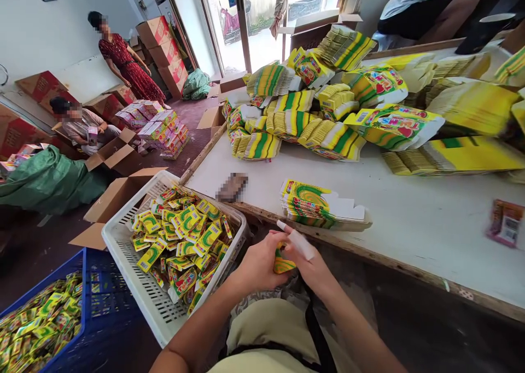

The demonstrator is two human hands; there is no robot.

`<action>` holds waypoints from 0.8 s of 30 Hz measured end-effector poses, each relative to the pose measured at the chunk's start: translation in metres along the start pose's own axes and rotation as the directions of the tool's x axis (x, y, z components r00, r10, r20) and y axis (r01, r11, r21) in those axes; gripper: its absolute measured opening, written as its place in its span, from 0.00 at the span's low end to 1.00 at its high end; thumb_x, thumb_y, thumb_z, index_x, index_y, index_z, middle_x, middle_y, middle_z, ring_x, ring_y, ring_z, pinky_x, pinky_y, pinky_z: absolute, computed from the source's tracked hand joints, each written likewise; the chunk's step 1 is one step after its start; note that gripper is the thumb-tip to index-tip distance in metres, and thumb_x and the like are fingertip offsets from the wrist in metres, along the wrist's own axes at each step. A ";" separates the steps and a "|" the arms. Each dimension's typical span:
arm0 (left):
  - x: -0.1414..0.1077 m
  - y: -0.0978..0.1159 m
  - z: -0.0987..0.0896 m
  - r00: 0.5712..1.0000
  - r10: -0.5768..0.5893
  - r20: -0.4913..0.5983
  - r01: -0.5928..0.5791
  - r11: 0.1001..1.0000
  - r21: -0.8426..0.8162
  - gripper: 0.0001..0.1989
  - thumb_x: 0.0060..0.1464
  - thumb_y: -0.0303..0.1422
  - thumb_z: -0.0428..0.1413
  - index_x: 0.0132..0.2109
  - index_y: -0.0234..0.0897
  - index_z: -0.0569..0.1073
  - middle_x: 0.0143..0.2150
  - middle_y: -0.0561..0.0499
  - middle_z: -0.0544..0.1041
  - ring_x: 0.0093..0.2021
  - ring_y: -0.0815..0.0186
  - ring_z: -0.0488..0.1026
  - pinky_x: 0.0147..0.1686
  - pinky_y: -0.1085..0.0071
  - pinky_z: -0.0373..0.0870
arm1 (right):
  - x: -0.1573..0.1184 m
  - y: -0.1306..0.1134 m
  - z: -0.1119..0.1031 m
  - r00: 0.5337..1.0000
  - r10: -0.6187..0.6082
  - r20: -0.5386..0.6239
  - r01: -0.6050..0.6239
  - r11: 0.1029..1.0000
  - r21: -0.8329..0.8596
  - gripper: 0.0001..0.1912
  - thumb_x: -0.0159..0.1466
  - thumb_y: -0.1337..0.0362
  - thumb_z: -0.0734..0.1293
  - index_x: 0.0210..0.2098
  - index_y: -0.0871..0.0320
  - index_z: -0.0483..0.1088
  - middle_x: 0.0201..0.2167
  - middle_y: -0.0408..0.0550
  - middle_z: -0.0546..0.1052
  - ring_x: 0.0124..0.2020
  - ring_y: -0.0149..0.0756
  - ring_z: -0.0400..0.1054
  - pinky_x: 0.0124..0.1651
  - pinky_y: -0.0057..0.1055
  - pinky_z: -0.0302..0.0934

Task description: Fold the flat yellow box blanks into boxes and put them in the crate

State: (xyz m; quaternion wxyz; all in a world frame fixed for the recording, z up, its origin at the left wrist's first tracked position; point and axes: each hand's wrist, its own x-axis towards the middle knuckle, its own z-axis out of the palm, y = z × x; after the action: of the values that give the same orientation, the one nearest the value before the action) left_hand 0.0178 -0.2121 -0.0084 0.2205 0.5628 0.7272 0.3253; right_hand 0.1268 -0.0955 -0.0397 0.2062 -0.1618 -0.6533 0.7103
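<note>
Between my two hands, low at the table's front edge, is a small yellow and green carton (284, 263), mostly covered by fingers. My left hand (259, 262) wraps round its left side. My right hand (305, 255) closes on it from the right, with white tape on a finger. Just beyond the hands lies a stack of flat printed cartons (307, 203) on the white tabletop. To my left, a white plastic basket (123, 250) holds many small yellow cartons (184, 242).
Bundles of flat cartons (287, 110) are piled across the table (410, 214). A blue crate (110, 296) of small cartons stands at lower left. A small packet (507, 223) lies at right. Open cardboard boxes (115, 198) and other people are beyond.
</note>
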 end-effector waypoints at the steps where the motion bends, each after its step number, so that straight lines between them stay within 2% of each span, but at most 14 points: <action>1: 0.001 -0.003 0.001 0.999 -0.024 0.025 0.024 1.000 -0.013 0.35 0.45 0.31 0.62 0.59 0.41 0.57 0.52 0.45 0.71 0.49 0.54 0.74 0.47 0.60 0.72 | -0.003 -0.001 0.000 0.998 -0.051 0.022 0.053 0.995 -0.090 0.31 0.66 0.50 0.63 0.65 0.54 0.60 0.61 0.58 0.71 0.60 0.48 0.67 0.61 0.47 0.64; 3: 0.001 -0.009 0.004 0.998 -0.060 0.033 0.061 0.998 -0.027 0.37 0.42 0.29 0.61 0.59 0.39 0.56 0.49 0.45 0.71 0.43 0.56 0.75 0.42 0.61 0.73 | -0.008 -0.005 0.002 0.985 -0.156 0.072 0.170 0.942 -0.291 0.28 0.67 0.58 0.63 0.66 0.52 0.59 0.65 0.56 0.65 0.64 0.48 0.62 0.63 0.48 0.61; 5: 0.002 -0.012 0.005 0.998 -0.065 -0.011 0.064 0.996 -0.062 0.38 0.40 0.29 0.62 0.58 0.37 0.55 0.50 0.43 0.68 0.41 0.57 0.74 0.40 0.61 0.73 | -0.011 -0.009 0.004 0.965 -0.231 0.124 0.262 0.856 -0.446 0.25 0.67 0.65 0.61 0.63 0.49 0.64 0.67 0.53 0.63 0.65 0.47 0.60 0.63 0.46 0.62; 9: 0.001 -0.005 -0.006 0.986 -0.086 -0.142 0.073 0.993 -0.095 0.34 0.37 0.26 0.62 0.54 0.36 0.60 0.49 0.44 0.66 0.45 0.58 0.71 0.42 0.61 0.73 | -0.009 -0.017 -0.001 0.938 -0.284 0.198 0.346 0.763 -0.546 0.18 0.65 0.71 0.59 0.48 0.53 0.75 0.65 0.56 0.65 0.61 0.46 0.66 0.59 0.44 0.66; 11: 0.000 0.000 -0.014 0.987 -0.083 -0.137 0.076 0.996 -0.054 0.32 0.36 0.25 0.62 0.52 0.37 0.64 0.48 0.45 0.68 0.47 0.57 0.70 0.45 0.60 0.72 | -0.007 -0.025 -0.009 0.935 -0.256 0.247 0.353 0.753 -0.555 0.13 0.65 0.70 0.61 0.43 0.56 0.77 0.64 0.58 0.66 0.60 0.47 0.67 0.59 0.43 0.66; 13: -0.002 0.002 -0.019 0.994 -0.073 -0.076 0.070 0.996 -0.047 0.33 0.36 0.26 0.64 0.53 0.38 0.66 0.49 0.45 0.70 0.48 0.56 0.71 0.48 0.60 0.72 | -0.005 -0.036 -0.018 0.924 -0.186 0.333 0.352 0.751 -0.559 0.11 0.65 0.70 0.64 0.43 0.55 0.77 0.63 0.56 0.67 0.60 0.47 0.67 0.59 0.42 0.65; 16: -0.003 0.001 -0.018 0.998 -0.069 -0.007 0.068 0.996 -0.062 0.38 0.38 0.29 0.66 0.58 0.37 0.63 0.51 0.44 0.73 0.50 0.56 0.73 0.50 0.59 0.72 | -0.004 -0.052 -0.031 0.881 -0.052 0.470 0.343 0.754 -0.560 0.13 0.64 0.70 0.65 0.44 0.51 0.77 0.63 0.50 0.68 0.59 0.45 0.68 0.57 0.39 0.66; 18: -0.001 0.000 -0.014 0.999 -0.050 0.009 0.050 0.998 -0.027 0.40 0.38 0.30 0.66 0.60 0.36 0.61 0.53 0.42 0.74 0.52 0.54 0.73 0.52 0.57 0.71 | -0.004 -0.055 -0.035 0.862 0.000 0.508 0.328 0.764 -0.556 0.13 0.63 0.69 0.66 0.44 0.50 0.77 0.62 0.49 0.69 0.58 0.45 0.68 0.57 0.39 0.66; 20: 0.003 0.001 -0.012 1.000 -0.016 0.016 0.015 0.999 0.048 0.39 0.40 0.29 0.64 0.60 0.35 0.61 0.55 0.40 0.73 0.53 0.52 0.72 0.53 0.54 0.70 | -0.003 -0.049 -0.035 0.888 0.015 0.459 0.280 0.776 -0.566 0.10 0.62 0.69 0.67 0.40 0.51 0.78 0.61 0.50 0.70 0.58 0.47 0.69 0.57 0.42 0.65; 22: 0.008 0.003 -0.012 1.000 0.012 0.008 -0.013 0.991 0.131 0.37 0.42 0.29 0.63 0.60 0.35 0.61 0.55 0.39 0.73 0.54 0.50 0.71 0.54 0.52 0.69 | -0.001 -0.038 -0.032 0.942 0.000 0.336 0.207 0.789 -0.579 0.08 0.60 0.69 0.69 0.37 0.53 0.79 0.60 0.53 0.70 0.58 0.50 0.68 0.59 0.46 0.64; 24: 0.012 0.005 -0.015 1.000 0.022 -0.006 -0.021 0.984 0.175 0.36 0.44 0.29 0.62 0.61 0.35 0.61 0.55 0.39 0.73 0.53 0.50 0.71 0.54 0.52 0.69 | 0.001 -0.027 -0.030 0.974 -0.042 0.223 0.161 0.818 -0.553 0.08 0.59 0.69 0.70 0.37 0.54 0.79 0.61 0.55 0.70 0.59 0.52 0.67 0.60 0.48 0.62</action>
State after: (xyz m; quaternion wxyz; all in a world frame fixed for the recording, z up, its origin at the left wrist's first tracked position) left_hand 0.0081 -0.2024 0.0062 0.1638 0.5864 0.7478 0.2649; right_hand 0.1431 -0.0672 -0.0157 0.1197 -0.1082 -0.8599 0.4844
